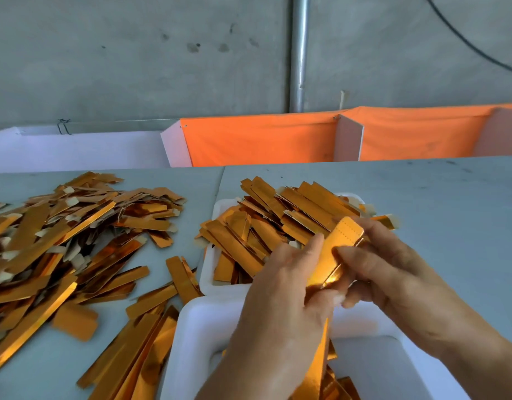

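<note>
Held at both ends by left hand [280, 298] and right hand [393, 272], above a smooth white tray [197, 327]: a long, flat, glossy gold card strip [342, 241] with a rounded, perforated tip, beside heaped strips [61, 241] on a grey tabletop [436, 203].

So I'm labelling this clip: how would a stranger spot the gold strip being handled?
On the grey table, find the near white tray. Above it, the left hand and right hand hold one gold strip, the only one held up.
</note>
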Demonstrator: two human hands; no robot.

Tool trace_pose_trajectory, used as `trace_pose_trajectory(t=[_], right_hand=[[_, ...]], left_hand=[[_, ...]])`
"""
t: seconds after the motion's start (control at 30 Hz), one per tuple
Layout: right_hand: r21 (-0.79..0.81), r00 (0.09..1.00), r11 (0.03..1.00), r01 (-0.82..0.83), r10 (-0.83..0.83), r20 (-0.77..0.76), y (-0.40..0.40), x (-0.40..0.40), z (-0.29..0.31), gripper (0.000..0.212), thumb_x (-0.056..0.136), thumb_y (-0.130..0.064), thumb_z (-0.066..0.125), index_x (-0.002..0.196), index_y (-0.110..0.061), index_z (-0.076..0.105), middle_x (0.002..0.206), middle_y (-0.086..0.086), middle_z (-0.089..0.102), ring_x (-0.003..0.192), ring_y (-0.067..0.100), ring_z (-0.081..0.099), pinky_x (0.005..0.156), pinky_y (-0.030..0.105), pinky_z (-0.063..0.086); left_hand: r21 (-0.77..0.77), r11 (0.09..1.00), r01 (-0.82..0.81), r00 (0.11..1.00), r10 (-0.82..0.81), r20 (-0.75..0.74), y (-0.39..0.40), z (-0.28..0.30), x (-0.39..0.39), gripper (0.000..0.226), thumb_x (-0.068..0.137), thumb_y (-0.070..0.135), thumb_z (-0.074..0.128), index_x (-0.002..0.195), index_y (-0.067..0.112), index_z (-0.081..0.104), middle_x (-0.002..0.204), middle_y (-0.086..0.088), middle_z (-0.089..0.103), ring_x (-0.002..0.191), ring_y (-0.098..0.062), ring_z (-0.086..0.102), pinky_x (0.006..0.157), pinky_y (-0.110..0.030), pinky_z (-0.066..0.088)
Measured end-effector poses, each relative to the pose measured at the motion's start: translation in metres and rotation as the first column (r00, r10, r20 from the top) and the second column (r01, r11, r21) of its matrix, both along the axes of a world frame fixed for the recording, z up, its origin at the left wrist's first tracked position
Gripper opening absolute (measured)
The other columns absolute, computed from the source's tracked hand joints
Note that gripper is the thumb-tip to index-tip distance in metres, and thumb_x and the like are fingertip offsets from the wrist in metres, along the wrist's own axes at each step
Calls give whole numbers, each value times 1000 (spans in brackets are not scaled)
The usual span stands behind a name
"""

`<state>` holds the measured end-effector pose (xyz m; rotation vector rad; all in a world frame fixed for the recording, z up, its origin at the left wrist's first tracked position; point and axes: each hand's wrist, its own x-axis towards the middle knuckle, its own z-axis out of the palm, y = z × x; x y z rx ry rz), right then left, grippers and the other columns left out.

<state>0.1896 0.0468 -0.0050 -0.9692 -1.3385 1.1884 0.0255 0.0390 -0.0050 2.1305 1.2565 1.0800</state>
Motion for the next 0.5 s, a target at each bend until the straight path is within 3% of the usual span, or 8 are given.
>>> trace_pose_trajectory(t=[0.07, 0.13, 0.17, 0.23, 0.3, 0.37, 0.43, 0.5], right_hand=[[1, 999, 999, 36, -36, -25, 1, 5, 1, 42, 77, -50, 70, 115, -32, 65, 78, 6, 64, 67, 19, 63, 54, 22, 49], [4, 998, 1000, 14, -13, -54, 2, 11, 1, 33, 85, -34, 57, 114, -26, 68, 78, 6, 62, 66, 14, 59, 51, 21, 47], [-7, 996, 1000, -27, 26, -80, 2, 13, 2, 32, 84, -27, 58, 112, -21, 70, 78, 7, 62, 65, 14, 58, 50, 21, 46], [-36, 984, 994, -106, 99, -149, 2, 15, 5, 31, 77, -21, 71, 107, -13, 71, 78, 10, 63, 65, 15, 60, 49, 21, 48], [-71, 966, 987, -145, 126, -225, 2, 17, 8, 44, 61, -33, 87, 95, -8, 72, 75, 14, 64, 64, 16, 64, 49, 21, 52], [-99, 962, 984, -145, 117, -248, 2, 18, 9, 51, 46, -40, 93, 80, -9, 72, 69, 16, 65, 60, 18, 66, 51, 21, 54], [-90, 969, 986, -138, 115, -219, 3, 19, 9, 47, 45, -42, 93, 70, -11, 70, 65, 16, 64, 54, 18, 63, 49, 21, 53], [-58, 983, 993, -99, 88, -158, 3, 19, 8, 45, 49, -45, 91, 68, -11, 68, 67, 19, 63, 50, 18, 59, 48, 21, 51]], left_hand=[[-79, 996, 44, 998, -41, 36, 3, -1, -7, 57, 92, 36, 54, 141, 48, 29, 118, 21, 46, 112, 0, 46, 97, -20, 42], [-187, 977, 105, 990, -85, 110, 3, 1, -9, 52, 92, 32, 55, 139, 45, 38, 116, 19, 55, 108, -6, 55, 94, -27, 48], [-246, 960, 135, 983, -99, 155, 2, 1, -9, 50, 91, 32, 56, 137, 44, 40, 113, 19, 58, 105, -6, 58, 92, -24, 49], [-337, 926, 170, 967, -90, 238, 4, 0, -11, 41, 91, 31, 54, 129, 45, 50, 93, 18, 64, 90, -1, 61, 78, -12, 48], [-407, 890, 208, 944, -73, 322, 6, 2, -13, 27, 91, 34, 53, 113, 44, 63, 70, 10, 60, 66, -1, 55, 62, -15, 43], [-431, 872, 230, 930, -68, 360, 4, 8, -15, 29, 86, 56, 55, 105, 39, 69, 64, 10, 59, 59, 1, 51, 62, -18, 40], [-358, 911, 203, 958, -109, 266, 1, 10, -13, 54, 73, 73, 52, 115, 41, 62, 77, 17, 65, 70, 7, 57, 63, -10, 41], [-179, 981, 70, 996, -61, 58, -1, 9, -8, 67, 75, 70, 54, 135, 41, 45, 106, 26, 60, 90, 13, 54, 71, -5, 42]])
